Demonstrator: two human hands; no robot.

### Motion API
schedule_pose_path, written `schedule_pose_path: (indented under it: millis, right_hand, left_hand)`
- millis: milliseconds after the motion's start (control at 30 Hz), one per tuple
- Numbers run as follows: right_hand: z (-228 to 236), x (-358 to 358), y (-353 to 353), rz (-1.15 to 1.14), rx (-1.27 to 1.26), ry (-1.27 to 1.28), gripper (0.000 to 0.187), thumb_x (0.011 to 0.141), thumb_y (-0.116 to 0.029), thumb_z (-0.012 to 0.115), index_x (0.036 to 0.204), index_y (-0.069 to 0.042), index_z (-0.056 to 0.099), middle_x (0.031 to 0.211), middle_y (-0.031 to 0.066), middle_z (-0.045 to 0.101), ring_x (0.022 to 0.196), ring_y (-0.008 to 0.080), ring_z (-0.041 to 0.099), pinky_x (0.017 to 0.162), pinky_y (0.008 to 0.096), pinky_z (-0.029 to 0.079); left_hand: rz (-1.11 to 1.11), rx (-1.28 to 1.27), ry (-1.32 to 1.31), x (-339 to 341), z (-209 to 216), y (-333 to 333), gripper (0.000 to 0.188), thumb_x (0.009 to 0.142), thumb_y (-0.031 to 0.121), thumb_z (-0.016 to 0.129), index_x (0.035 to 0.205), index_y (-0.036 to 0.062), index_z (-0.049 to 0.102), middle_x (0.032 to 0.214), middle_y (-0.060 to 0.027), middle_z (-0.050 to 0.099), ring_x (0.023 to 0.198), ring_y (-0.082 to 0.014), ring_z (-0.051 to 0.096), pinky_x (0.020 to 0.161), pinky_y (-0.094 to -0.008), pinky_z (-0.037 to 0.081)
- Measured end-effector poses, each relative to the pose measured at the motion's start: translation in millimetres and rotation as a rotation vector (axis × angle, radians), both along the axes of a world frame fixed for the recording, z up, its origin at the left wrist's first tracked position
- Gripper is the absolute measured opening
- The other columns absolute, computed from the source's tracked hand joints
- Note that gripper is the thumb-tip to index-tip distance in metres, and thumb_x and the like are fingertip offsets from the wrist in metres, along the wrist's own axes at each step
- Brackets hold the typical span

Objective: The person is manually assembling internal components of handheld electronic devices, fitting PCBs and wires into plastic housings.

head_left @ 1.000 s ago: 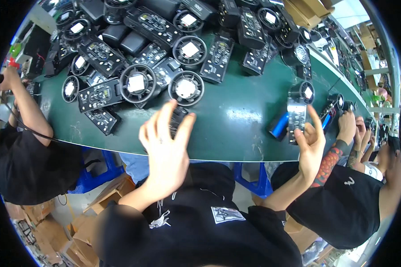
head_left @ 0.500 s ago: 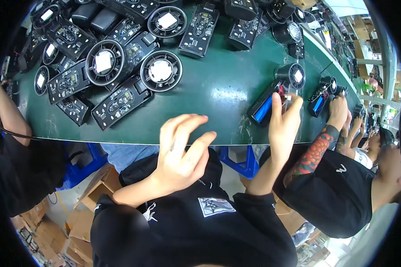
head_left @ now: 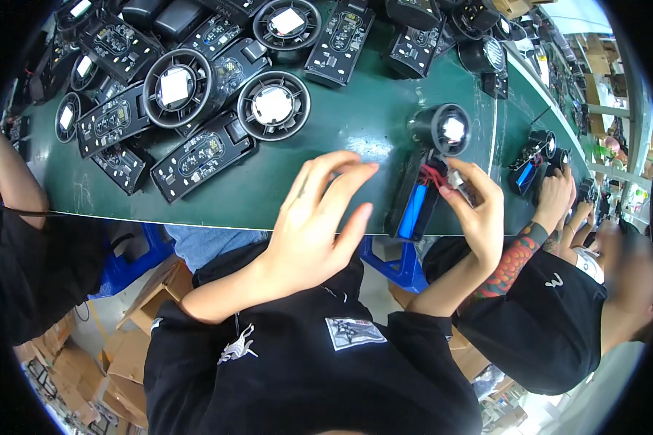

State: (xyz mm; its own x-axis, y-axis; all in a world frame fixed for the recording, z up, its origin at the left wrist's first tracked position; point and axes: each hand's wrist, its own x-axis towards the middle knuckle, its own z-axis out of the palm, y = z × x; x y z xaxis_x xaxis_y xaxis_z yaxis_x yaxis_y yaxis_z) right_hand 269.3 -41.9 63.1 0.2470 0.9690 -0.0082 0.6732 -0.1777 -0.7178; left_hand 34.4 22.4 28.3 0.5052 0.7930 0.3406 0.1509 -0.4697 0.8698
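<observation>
A handheld device [head_left: 408, 190] lies at the table's front edge, slightly right of centre. It has a long black body with a blue battery cell [head_left: 413, 212] and red wires [head_left: 434, 175] exposed. A round black head [head_left: 451, 130] sits at its far end. My right hand [head_left: 480, 217] is beside the body, thumb and forefinger closed on a small greyish part [head_left: 463, 188] at the wires; its kind is unclear. Above the table edge, left of the device, hovers my left hand [head_left: 315, 217], fingers loosely bent and apart, holding nothing.
Several black circuit-board housings [head_left: 204, 156] and round fan-like heads [head_left: 274, 106] are piled at the far left. Another opened device [head_left: 526, 172] lies to the right, near a co-worker's hand [head_left: 556, 194]. A blue stool [head_left: 399, 267] stands below the table.
The device has turned and come nearer the table edge. My right thumb and forefinger, apart before, have closed on the small part. My left hand has moved up and right, still empty.
</observation>
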Motion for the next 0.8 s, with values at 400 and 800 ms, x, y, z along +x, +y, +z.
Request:
schedule_pose_path:
  millis: [400,800]
  right_hand:
    - [24,6,5,0.402,-0.171,0.189,0.059,0.069,-0.014,0.073,0.12,0.008,0.054,0.083,0.0115,0.049,0.074,0.0204,0.05,0.069,0.0275,0.04]
    - [15,-17,-7,-0.088,0.085,-0.056,0.048,0.076,-0.008,0.071,0.119,0.007,0.056,0.084,0.0096,0.05,0.076,0.0171,0.05,0.07,0.0267,0.041]
  left_hand:
    - [-0.237,0.242,0.264,43,6,22,0.08,0.066,0.009,0.077,0.137,0.0165,0.043,0.151,-0.0159,0.022,0.135,-0.0441,0.024,0.106,-0.0562,0.029]
    - [0.046,0.282,0.445,32,19,7,0.076,0.065,0.025,0.079,0.131,0.003,0.048,0.109,-0.0087,0.045,0.097,-0.0282,0.042,0.08,-0.0393,0.035]
